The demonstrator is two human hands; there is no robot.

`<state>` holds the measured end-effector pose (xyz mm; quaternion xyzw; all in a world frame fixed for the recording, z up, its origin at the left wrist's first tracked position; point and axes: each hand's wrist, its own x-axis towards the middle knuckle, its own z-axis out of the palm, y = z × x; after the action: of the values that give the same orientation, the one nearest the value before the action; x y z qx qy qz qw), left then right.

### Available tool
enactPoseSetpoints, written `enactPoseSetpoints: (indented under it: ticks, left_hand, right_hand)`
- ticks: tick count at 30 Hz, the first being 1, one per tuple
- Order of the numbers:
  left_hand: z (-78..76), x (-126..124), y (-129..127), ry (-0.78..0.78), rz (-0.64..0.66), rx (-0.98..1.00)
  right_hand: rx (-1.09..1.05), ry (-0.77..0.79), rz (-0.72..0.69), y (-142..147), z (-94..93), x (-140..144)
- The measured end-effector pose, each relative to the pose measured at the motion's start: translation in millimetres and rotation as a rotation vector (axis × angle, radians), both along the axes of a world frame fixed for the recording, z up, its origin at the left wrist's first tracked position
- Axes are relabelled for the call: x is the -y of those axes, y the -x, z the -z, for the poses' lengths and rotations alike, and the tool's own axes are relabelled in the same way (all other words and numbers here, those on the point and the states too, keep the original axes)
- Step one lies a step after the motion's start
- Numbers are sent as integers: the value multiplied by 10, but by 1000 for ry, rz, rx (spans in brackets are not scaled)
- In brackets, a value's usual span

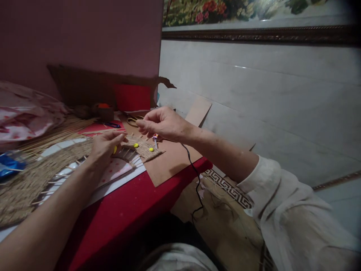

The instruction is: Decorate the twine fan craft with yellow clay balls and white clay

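A curved piece woven from brown twine over thin sticks [63,153] lies across the left of the table, with yellow dots [151,149] on its right end. My left hand [103,147] is closed on the narrower part of this woven piece, beside another yellow spot [115,149]. Raised above its far end, my right hand [163,123] has thumb and fingertips pinched together. Whatever they hold, if anything, is too fine to make out. Behind the right fingertips lie scissors with gold-coloured handles [132,121]. A small patterned object [155,138] sits just below that hand.
Brown board [162,169] covers the right corner of the red table [113,214]. Thin sticks [53,136], pink-spotted cloth [26,113] and a blue packet [9,165] are at left. A black cable [193,165] hangs over the edge. A pale wall [254,94] stands close at right.
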<state>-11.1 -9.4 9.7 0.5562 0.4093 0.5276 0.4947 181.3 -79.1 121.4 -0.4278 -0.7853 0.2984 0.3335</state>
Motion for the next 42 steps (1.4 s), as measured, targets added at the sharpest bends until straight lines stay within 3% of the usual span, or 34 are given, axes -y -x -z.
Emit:
enactPoseSetpoints:
  ticks: [5, 10, 16, 20, 24, 30, 36, 42]
  left_hand:
    - [38, -45, 13, 55, -15, 26]
    - [72, -54, 41, 16, -17, 62]
    - [57, -37, 69, 77, -5, 192]
    - [54, -22, 68, 118, -38, 269]
    - [72, -37, 71, 113, -14, 277]
    - [67, -28, 94, 120, 24, 312]
    - [51, -17, 92, 133, -9, 346]
    - [41, -17, 83, 154, -18, 361]
  right_hand:
    - [27, -14, -36, 196, 32, -148]
    - [30, -126, 47, 503, 128, -384]
    - [-155, -285, 178, 670, 555, -701]
    - [-166, -379, 247, 636, 849, -762]
    - [-170, -444, 264, 591, 1012, -761]
    - [-128, -437, 261, 578, 1050, -746]
    - [-72, -391, 138, 589, 1056, -728]
    - [-28, -401, 137, 582, 1074, -740]
